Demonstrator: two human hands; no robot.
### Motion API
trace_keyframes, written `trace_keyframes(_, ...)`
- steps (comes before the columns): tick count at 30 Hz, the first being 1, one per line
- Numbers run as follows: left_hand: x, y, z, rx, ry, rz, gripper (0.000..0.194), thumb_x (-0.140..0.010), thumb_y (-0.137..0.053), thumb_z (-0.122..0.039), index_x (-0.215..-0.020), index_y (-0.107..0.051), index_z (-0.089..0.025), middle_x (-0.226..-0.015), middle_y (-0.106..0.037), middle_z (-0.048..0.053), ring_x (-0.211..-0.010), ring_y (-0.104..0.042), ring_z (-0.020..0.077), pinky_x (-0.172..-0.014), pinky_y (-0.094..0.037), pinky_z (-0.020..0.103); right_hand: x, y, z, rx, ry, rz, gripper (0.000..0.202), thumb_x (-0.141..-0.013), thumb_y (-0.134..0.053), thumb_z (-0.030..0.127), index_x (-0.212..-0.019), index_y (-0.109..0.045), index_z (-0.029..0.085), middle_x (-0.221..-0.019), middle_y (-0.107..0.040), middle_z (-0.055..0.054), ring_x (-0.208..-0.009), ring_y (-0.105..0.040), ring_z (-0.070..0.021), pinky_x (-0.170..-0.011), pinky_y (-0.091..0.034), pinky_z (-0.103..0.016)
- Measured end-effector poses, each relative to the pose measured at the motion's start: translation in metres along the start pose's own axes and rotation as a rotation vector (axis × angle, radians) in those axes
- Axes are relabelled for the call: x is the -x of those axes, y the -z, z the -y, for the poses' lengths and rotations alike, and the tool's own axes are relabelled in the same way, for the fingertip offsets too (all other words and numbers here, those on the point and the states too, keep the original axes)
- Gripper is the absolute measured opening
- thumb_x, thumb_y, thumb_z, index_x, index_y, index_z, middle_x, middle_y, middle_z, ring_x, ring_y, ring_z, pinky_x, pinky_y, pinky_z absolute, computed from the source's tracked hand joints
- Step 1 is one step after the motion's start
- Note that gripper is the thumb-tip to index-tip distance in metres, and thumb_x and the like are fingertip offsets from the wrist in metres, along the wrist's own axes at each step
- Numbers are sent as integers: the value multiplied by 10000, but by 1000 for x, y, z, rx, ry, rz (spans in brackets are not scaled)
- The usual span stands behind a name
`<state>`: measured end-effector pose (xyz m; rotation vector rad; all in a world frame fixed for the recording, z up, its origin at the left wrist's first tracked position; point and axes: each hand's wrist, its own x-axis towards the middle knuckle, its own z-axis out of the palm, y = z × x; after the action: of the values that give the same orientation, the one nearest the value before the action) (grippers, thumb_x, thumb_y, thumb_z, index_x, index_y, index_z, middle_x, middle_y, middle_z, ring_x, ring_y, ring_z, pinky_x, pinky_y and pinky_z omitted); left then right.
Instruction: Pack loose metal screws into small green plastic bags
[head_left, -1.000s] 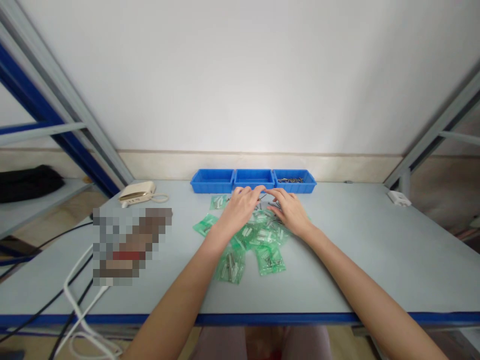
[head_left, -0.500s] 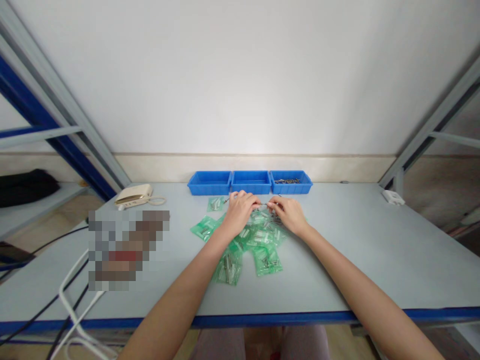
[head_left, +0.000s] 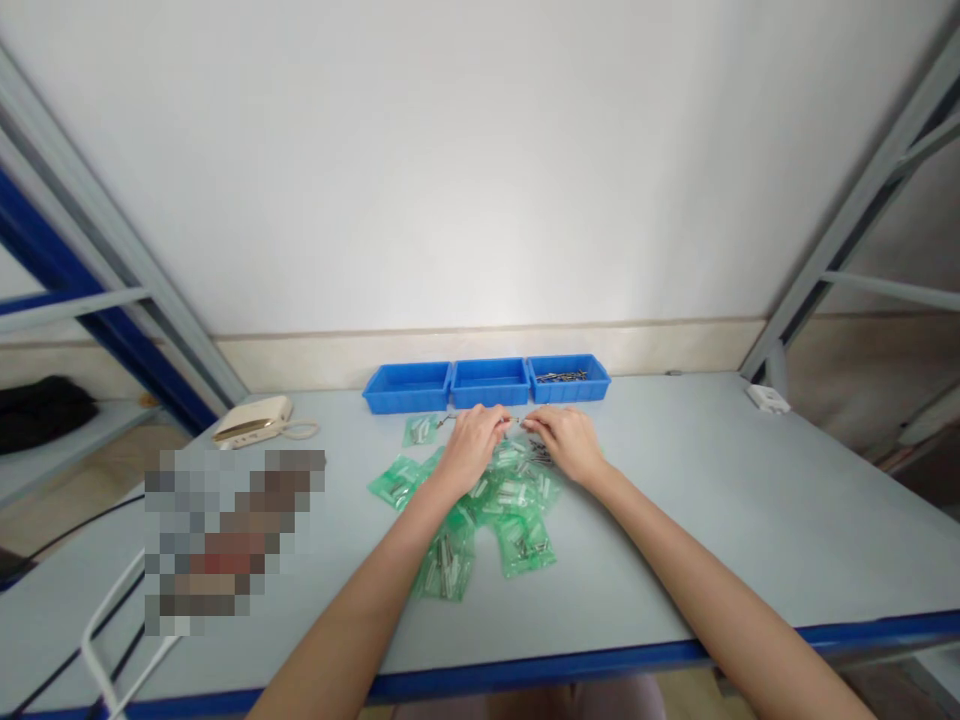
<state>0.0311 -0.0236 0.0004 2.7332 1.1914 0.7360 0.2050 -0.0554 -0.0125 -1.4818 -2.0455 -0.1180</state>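
Just beyond a pile of small green plastic bags [head_left: 517,490], my left hand [head_left: 474,442] and my right hand [head_left: 570,440] face each other. The fingers of both are closed in a pinch. A thin metal screw-like piece [head_left: 516,420] shows between their fingertips, too small to make out fully. Another slim metal piece [head_left: 444,421] pokes out at the far left side of my left hand. Loose dark metal pieces [head_left: 538,452] lie beneath my right hand. The bags hold metal pieces and white strips; my hands partly cover the pile.
Three blue bins stand in a row against the wall: the left bin [head_left: 409,402], the middle bin [head_left: 491,397] and the right bin [head_left: 570,392], which holds thin metal pieces. A cream box [head_left: 253,420] with a loop sits left. A white adapter [head_left: 768,399] lies right.
The camera view has shifted, so the bench appears lower and slightly left. My fingertips are slightly farther apart, with the thin metal piece still between them.
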Motion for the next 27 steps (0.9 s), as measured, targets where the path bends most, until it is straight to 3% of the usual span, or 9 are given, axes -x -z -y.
trace_keyframes(5, -1, 3, 5, 20, -67, -59, 243, -904, -349, -282, -898, -574, -190, -853, -610, 38, -831, -509, 193, -754, -381, 310, -2, 1, 1, -72, 12, 57, 260, -913, -395, 283, -870, -642, 215, -871, -681, -12, -764, -594, -141, -700, -353, -249)
trace_keyframes(12, -4, 2, 8, 56, -124, -35, 310, -909, -290, -333, -845, -558, -191, -840, -598, 44, -810, -523, 184, -748, -391, 299, -3, 3, 3, -243, 16, 141, 275, -905, -412, 282, -782, -645, 207, -763, -671, 7, -711, -576, -127, -656, -325, -234)
trace_keyframes(18, -4, 1, 8, 90, -49, -16, 393, -898, -286, -397, -668, -521, -181, -659, -570, 21, -672, -524, 170, -664, -382, 272, -6, 0, 1, -333, -42, 11, 158, -842, -544, 311, -824, -658, 204, -794, -686, 8, -748, -578, -130, -807, -278, -281)
trace_keyframes(23, -3, 0, 7, 169, -22, -13, 295, -886, -322, -364, -876, -567, -201, -695, -614, 1, -679, -563, 167, -671, -393, 259, -8, -1, -2, -413, -136, 29, 165, -851, -525, 276, -820, -667, 199, -713, -677, 16, -681, -582, -124, -721, -341, -237)
trace_keyframes(27, -2, 1, 9, 86, -45, -73, 367, -889, -307, -372, -692, -555, -187, -683, -613, 20, -677, -553, 173, -673, -386, 265, -7, -1, -2, -526, -95, 67, 170, -858, -508, 267, -887, -662, 200, -713, -677, 20, -658, -584, -112, -655, -370, -207)
